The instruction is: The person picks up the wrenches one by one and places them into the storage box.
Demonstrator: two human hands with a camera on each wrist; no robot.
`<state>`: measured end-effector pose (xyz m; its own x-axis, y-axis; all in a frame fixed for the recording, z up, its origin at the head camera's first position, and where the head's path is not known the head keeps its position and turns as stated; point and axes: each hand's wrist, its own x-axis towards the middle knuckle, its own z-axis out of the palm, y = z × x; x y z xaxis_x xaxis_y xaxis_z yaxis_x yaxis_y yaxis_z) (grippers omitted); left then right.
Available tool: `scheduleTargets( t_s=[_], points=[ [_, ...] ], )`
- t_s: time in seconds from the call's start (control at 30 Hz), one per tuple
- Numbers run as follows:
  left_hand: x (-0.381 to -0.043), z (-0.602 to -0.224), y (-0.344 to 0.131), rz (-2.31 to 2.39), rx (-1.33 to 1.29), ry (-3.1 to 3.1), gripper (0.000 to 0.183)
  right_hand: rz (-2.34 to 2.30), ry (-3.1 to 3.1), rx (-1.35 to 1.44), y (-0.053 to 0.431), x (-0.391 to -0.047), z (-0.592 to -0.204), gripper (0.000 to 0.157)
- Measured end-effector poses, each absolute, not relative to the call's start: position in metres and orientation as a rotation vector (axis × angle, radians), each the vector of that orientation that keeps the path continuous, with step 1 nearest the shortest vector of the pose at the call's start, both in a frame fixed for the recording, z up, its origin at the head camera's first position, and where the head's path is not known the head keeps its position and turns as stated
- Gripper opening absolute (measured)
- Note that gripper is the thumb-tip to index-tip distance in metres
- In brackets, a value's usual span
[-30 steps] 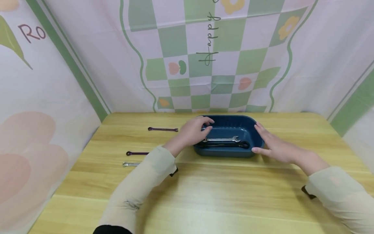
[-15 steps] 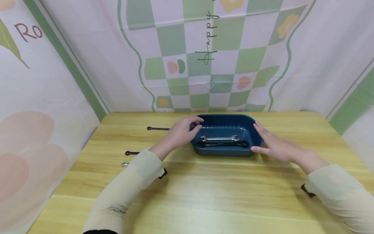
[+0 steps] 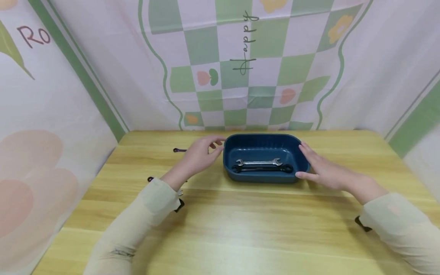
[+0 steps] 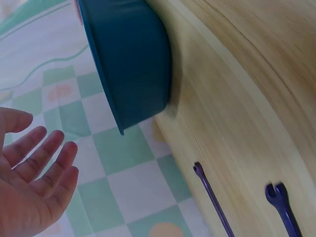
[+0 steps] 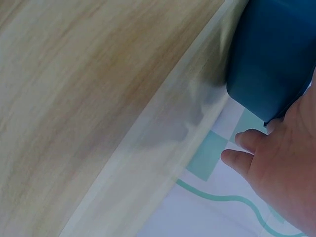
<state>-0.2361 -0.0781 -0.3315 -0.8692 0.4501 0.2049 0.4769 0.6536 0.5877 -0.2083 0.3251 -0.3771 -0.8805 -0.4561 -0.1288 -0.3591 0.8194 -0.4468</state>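
Note:
A dark blue plastic bin (image 3: 266,178) stands near the back of the table. Inside it, a silver wrench (image 3: 259,163) lies behind a longer black wrench (image 3: 262,169). My left hand (image 3: 201,153) hovers by the bin's left end, its fingers loosely bent and nothing in them, as the hand (image 4: 39,177) in the left wrist view confirms. At the opposite end, my right hand (image 3: 324,171) touches the bin's rim with fairly straight fingers and thumb. Two purple wrenches, one farther back (image 3: 178,150) and one nearer (image 3: 150,179), are partly covered by my left hand and arm.
The end of another silver wrench (image 3: 180,193) peeks out beside my left sleeve; the arm hides most of it. The wooden table (image 3: 247,229) meets a patterned curtain (image 3: 237,99) along its back edge.
My left hand has moved left, out from over the bin to just outside its left end, uncovering the wrenches inside. My right hand has stayed on the rim.

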Motion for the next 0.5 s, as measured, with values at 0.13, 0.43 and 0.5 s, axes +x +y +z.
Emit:
scheduleTargets(
  t_s=[0.13,0.43,0.5],
  points=[
    [-0.233,-0.331,-0.087,-1.003,-0.754,-2.829,0.033,-0.621,2.766,-0.624,0.325,-0.208,-0.377,0.099],
    [-0.228,-0.334,-0.114,-1.069,-0.712,-2.828,0.034,-0.654,2.756,-0.629,0.325,-0.206,-0.377,0.098],
    [-0.228,-0.336,-0.12,-1.068,-0.714,-2.82,0.034,-0.669,2.753,-0.63,0.325,-0.206,-0.377,0.098]
  ],
)
